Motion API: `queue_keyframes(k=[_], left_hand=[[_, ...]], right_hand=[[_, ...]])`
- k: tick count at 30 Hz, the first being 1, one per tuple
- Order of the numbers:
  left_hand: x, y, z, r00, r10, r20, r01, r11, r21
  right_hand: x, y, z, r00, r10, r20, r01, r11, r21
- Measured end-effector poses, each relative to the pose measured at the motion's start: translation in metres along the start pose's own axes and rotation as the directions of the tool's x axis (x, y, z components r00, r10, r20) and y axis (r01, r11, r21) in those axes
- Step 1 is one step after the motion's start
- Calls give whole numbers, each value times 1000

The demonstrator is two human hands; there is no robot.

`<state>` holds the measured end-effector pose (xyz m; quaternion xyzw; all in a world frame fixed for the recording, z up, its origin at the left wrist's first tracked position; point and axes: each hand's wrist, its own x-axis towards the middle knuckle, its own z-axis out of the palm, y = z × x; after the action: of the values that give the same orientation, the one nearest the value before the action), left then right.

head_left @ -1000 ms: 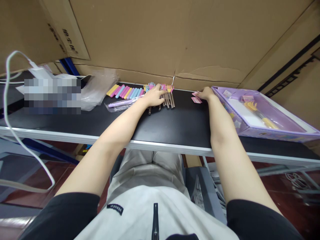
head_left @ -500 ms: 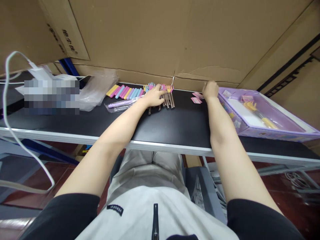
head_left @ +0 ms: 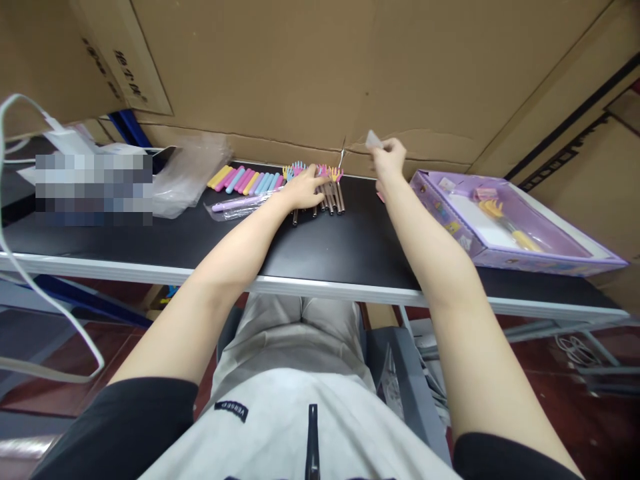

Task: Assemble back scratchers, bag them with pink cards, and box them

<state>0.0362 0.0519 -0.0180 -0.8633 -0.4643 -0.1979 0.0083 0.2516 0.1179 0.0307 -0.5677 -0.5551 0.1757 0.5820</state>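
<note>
My left hand (head_left: 303, 189) lies flat on a row of metal rods with small coloured hand-shaped tips (head_left: 330, 190) at the back of the black table (head_left: 325, 253). My right hand (head_left: 389, 158) is raised above the table near the cardboard wall and pinches a small pale card (head_left: 373, 139) between its fingertips. A bit of pink card (head_left: 380, 196) shows on the table just behind my right forearm.
Pastel sleeves (head_left: 247, 181) lie in a row left of the rods, with a purple pen in a clear bag (head_left: 240, 205) in front. A purple open box (head_left: 505, 223) with a yellow hand-tipped rod stands at the right. Crumpled plastic (head_left: 187, 175) and a white cable (head_left: 30, 267) are at the left.
My right hand rose from the pink cards on the table, moved left and up, and now holds a small card in the air. My left hand stayed on the rods.
</note>
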Motion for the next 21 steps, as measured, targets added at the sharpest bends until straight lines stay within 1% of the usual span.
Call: queue_keyframes(k=[2, 4, 5, 7, 10, 14, 18, 21], left_hand=[[0, 1, 0, 1000, -6, 1, 6, 1000, -3], [0, 2, 0, 1000, -18, 3, 18, 1000, -2], [-1, 3, 0, 1000, -22, 2, 22, 1000, -1], [-1, 5, -1, 1000, -27, -1, 27, 1000, 7], [-1, 5, 0, 1000, -28, -5, 28, 999, 21], [0, 2, 3, 1000, -15, -18, 16, 1000, 26], [0, 2, 2, 1000, -27, -4, 27, 999, 42], [0, 3, 1, 1000, -27, 2, 27, 999, 47]], right_hand=[[-20, 0, 10, 981, -166, 98, 168, 985, -22], [-39, 4, 17, 942, -280, 185, 289, 957, -23], [-47, 7, 20, 924, -310, 222, 324, 946, -27], [-58, 12, 24, 901, -326, 288, 352, 935, -42], [-66, 16, 27, 891, -297, 344, 329, 943, -37], [-66, 13, 25, 892, -255, 372, 254, 966, 53], [-64, 13, 24, 908, -196, 370, 165, 980, 115], [-62, 15, 25, 921, -108, 374, 56, 987, 148]])
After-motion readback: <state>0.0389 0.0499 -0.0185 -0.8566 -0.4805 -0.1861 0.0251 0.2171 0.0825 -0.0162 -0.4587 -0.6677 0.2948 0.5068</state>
